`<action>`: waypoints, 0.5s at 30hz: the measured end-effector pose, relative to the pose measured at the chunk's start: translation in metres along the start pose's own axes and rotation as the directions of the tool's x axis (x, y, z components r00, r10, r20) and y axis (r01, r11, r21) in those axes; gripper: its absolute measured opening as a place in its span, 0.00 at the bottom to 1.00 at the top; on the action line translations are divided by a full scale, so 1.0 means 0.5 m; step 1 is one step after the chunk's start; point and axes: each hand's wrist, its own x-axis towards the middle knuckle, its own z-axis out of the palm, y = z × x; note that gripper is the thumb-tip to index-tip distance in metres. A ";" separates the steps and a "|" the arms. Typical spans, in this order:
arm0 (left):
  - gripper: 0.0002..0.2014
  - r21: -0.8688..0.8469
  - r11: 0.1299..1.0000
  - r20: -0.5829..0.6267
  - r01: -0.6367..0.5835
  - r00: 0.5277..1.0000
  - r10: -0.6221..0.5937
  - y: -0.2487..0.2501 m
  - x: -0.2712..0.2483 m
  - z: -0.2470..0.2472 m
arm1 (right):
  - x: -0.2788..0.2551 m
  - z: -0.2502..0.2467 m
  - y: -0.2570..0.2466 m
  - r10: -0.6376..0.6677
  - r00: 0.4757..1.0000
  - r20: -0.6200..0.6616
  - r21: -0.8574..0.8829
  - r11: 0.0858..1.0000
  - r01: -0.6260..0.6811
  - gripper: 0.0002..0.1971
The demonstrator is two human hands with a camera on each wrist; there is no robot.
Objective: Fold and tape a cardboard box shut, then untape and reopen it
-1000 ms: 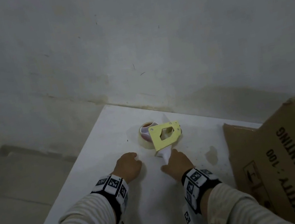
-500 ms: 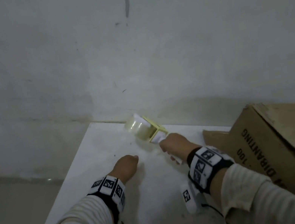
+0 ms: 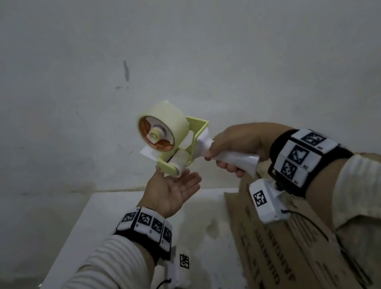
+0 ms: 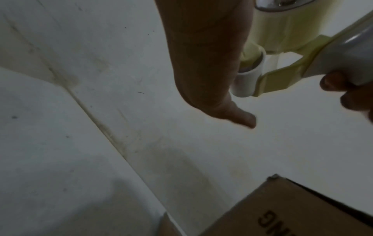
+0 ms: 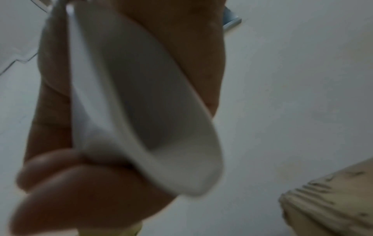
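While the right hand (image 3: 234, 148) grips the dispenser (image 3: 176, 144) by its handle, the left hand (image 3: 172, 193) lies spread, palm up, under the roller. Best, I judge, to pinch the loose tape end and draw it straight toward the box (image 3: 290, 241).

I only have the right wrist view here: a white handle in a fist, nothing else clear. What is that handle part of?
Observer: A tape dispenser, yellow frame with a pale roll, held up in the air by the right hand.
Operator: And the other hand?
Observer: The left hand is open, palm up, just under the dispenser's front roller.
Operator: Where's the box?
Observer: The cardboard box sits on the white table, below the right forearm.
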 end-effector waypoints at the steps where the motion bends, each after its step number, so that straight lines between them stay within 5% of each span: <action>1: 0.28 -0.018 0.999 0.008 -0.031 0.999 0.031 -0.009 -0.012 0.023 | -0.017 -0.011 0.010 -0.008 1.000 0.016 0.010 1.000 0.008 0.08; 6: 0.19 -0.048 0.986 -0.052 -0.160 0.986 0.157 -0.059 -0.057 0.109 | -0.103 -0.066 0.068 -0.053 0.997 0.048 0.049 0.998 0.050 0.06; 11: 0.17 0.023 0.983 -0.044 -0.184 0.982 0.185 -0.110 -0.093 0.181 | -0.178 -0.109 0.114 -0.193 0.952 -0.236 -0.383 0.919 0.091 0.05; 15: 0.21 0.009 0.982 0.019 -0.190 0.982 0.190 -0.149 -0.123 0.220 | -0.214 -0.135 0.156 -0.257 0.925 -0.278 -0.363 0.920 0.147 0.05</action>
